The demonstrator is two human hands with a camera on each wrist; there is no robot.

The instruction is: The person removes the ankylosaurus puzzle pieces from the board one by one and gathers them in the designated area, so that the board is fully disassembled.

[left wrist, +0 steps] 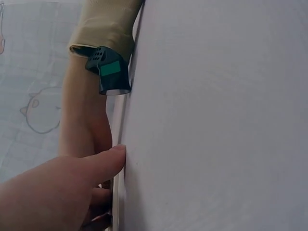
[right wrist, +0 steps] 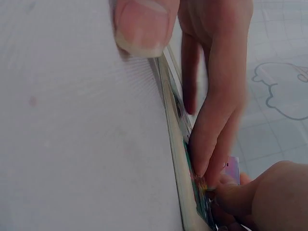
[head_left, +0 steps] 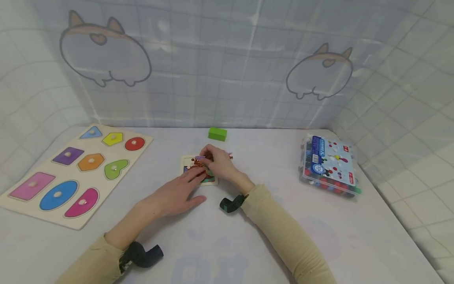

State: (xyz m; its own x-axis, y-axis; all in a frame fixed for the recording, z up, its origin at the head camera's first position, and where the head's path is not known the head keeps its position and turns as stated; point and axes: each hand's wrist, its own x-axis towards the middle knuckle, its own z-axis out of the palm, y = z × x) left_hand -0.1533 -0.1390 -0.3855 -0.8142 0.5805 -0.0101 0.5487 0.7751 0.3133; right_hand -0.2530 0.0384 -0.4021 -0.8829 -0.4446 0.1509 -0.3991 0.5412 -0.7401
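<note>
A small wooden picture puzzle (head_left: 211,182) in a pale frame lies mid-table, its picture partly hidden by both hands. My left hand (head_left: 173,195) rests its extended fingers on the puzzle, with the thumb spread on the table beside the frame. In the right wrist view these fingertips (right wrist: 202,159) press on the picture. From the far right side, my right hand (head_left: 222,163) pinches a thin purple piece (head_left: 200,157) over the puzzle's upper part. The same piece (right wrist: 233,168) stands tilted up between finger and thumb in the right wrist view.
A green block (head_left: 217,134) sits behind the hands. At left lies a large peg board (head_left: 117,148) of coloured shapes. A clear plastic box (head_left: 330,165) of small coloured parts stands at right. Small reddish bits (head_left: 231,156) show just behind my right hand.
</note>
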